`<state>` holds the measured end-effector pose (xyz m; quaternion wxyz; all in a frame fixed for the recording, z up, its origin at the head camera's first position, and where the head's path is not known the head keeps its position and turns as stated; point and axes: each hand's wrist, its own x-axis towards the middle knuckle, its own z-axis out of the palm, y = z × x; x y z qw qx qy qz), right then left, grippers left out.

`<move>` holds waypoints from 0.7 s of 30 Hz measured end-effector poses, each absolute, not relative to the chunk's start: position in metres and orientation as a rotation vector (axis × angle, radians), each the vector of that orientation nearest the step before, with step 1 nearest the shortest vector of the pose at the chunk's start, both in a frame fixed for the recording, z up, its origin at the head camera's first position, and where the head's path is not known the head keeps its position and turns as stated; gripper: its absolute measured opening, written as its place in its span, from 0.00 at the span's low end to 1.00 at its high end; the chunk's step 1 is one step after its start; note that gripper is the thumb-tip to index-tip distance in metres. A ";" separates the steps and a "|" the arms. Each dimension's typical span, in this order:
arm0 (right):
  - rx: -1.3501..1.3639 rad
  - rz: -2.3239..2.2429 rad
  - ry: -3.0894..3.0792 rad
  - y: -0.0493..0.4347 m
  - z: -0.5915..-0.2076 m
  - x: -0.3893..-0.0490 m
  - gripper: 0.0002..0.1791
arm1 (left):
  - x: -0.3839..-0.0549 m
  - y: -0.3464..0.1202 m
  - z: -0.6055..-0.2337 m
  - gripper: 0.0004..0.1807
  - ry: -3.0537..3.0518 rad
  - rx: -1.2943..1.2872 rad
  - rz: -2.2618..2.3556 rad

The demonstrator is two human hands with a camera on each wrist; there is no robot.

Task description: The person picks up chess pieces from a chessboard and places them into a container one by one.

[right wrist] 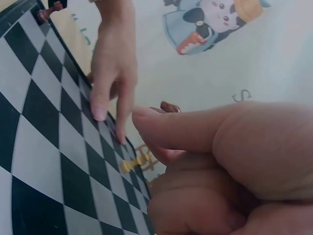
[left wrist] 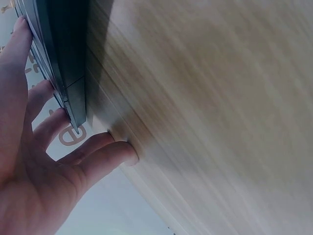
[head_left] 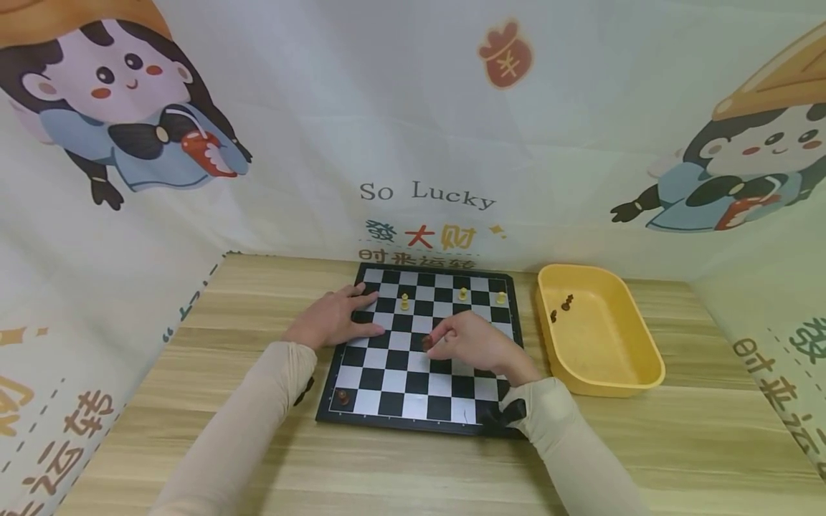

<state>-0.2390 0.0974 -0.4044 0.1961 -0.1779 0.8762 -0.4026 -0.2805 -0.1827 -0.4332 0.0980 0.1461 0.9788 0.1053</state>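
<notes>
Steady the chessboard with the spread-fingered left hand, and lower the brown piece, pinched by the right hand, vertically.

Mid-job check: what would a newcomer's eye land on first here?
Probably the black-and-white chessboard on the wooden table, with the left hand at its left edge and the right hand pinching a dark chess piece over it. Next, the bright yellow tub right of the board, and the large cartoon figure at the head view's upper left.
</notes>
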 end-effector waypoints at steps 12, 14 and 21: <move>-0.475 -1.102 2.485 0.124 -0.390 -0.239 0.07 | -0.279 -0.182 -0.430 0.48 2.894 0.465 0.312; -0.464 -1.112 2.485 0.128 -0.388 -0.240 0.07 | -0.279 -0.182 -0.431 0.48 2.897 0.467 0.312; -0.447 -1.115 2.508 0.144 -0.377 -0.241 0.08 | -0.279 -0.181 -0.431 0.48 2.891 0.462 0.310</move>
